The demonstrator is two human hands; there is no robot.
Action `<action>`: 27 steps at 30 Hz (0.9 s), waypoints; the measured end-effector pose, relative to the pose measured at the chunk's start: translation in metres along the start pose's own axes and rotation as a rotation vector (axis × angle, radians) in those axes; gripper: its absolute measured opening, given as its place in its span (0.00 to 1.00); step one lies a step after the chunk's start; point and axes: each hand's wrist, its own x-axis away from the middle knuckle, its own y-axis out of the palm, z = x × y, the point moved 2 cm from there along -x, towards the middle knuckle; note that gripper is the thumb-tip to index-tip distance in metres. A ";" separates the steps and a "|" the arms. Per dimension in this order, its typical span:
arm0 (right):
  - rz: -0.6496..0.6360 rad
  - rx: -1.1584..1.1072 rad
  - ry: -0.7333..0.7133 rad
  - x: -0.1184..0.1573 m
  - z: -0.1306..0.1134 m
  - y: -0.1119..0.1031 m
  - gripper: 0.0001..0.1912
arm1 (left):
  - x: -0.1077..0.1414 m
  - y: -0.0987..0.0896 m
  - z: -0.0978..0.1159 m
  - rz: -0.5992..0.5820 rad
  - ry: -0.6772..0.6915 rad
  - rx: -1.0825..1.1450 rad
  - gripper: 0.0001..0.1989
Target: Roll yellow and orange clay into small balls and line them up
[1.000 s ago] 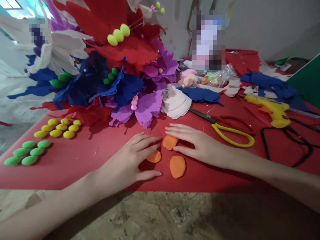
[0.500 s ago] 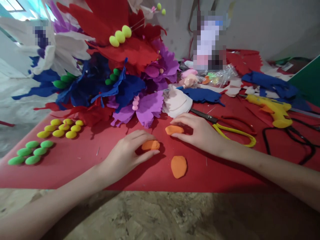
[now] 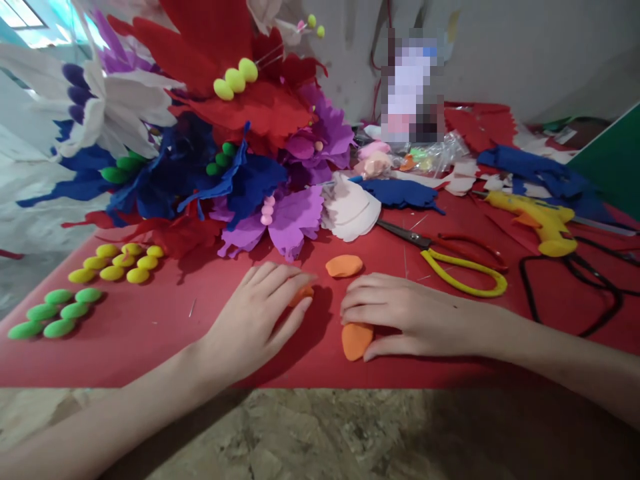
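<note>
My left hand is closed around a small piece of orange modelling clay, mostly hidden by the fingers. My right hand reaches over a flat, rounded orange clay piece on the red tabletop. Its fingers cover the piece's upper edge, and the thumb touches the right side. Just beyond that hand lies a third orange piece, apart from both hands.
To the left sit rows of yellow clay beads and green clay beads. Large fabric butterflies crowd the back left. Red-and-yellow-handled scissors and a yellow glue gun with a black cord lie right. Thin pins are scattered about.
My right hand has let go of one orange clay piece at the back and moved nearer, onto the flat piece. The left hand keeps its clay, turned slightly more over it.
</note>
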 end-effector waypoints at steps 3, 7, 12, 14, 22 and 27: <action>0.189 0.098 0.037 0.003 -0.005 -0.003 0.15 | -0.003 -0.002 0.013 -0.089 -0.105 0.266 0.13; 0.350 0.265 0.034 0.007 -0.016 -0.008 0.17 | -0.013 -0.004 0.030 -0.222 -0.155 0.451 0.11; 0.379 0.381 0.046 0.007 -0.021 -0.003 0.18 | -0.025 -0.003 0.036 -0.214 -0.076 0.401 0.12; 0.341 0.399 0.091 0.005 -0.019 0.003 0.15 | -0.026 0.000 0.033 -0.239 -0.053 0.388 0.13; 0.268 0.220 0.358 0.012 -0.004 0.010 0.12 | -0.013 0.005 0.007 -0.116 -0.104 0.379 0.08; 0.248 0.102 0.443 0.014 -0.001 0.008 0.12 | -0.010 0.004 -0.002 -0.012 -0.054 0.040 0.15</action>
